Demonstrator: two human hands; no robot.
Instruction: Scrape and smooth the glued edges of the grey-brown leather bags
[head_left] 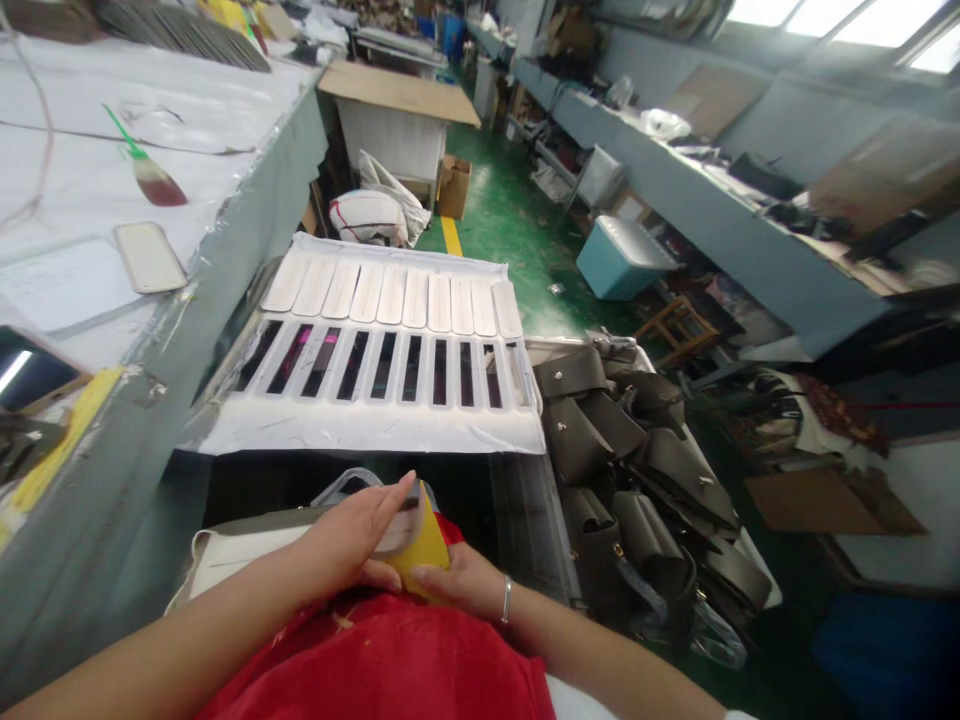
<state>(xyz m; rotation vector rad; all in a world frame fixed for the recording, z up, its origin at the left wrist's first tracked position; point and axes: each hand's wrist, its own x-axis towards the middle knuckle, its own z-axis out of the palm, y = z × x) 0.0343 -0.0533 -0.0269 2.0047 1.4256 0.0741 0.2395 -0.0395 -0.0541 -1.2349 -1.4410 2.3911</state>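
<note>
**Head view.** The person sits with a red cloth (390, 660) over the lap. Both hands meet just above it, at the lower middle of the picture.

- The left hand (358, 537) lies on top. Its fingers (390, 505) are stretched out almost flat and its thumb is tucked under, pinching a yellow piece (426, 548).
- A pale strip (401, 522) seems to lie between those fingers and the yellow piece. It is blurred, so I cannot tell what it is.
- The right hand (459, 580) cups the same piece from below with its fingers curled shut on the lower edge. A bracelet (508, 600) sits on that wrist.
- Just ahead lies a white sheet (360, 425) with a row of slots, and a row of white strips (390, 295) beyond them.
- Dark bags (637, 470) are heaped close on the right.
- The counter (247, 210) on the left carries a brush (154, 180).

**Risks, as judged**
- The piece is held in the air with nothing firm beneath it. Uneven pressure from the flat left fingers could skew the strip or crease it.
- A slip would drop the piece into the dark gap between the lap and the white sheet.
- The bracelet could snag on the bags, which are within elbow reach. A swing of the right arm could tip the heap to the floor.
- If the brush carries glue or dye, wet fingers could mark the white strips.
</note>
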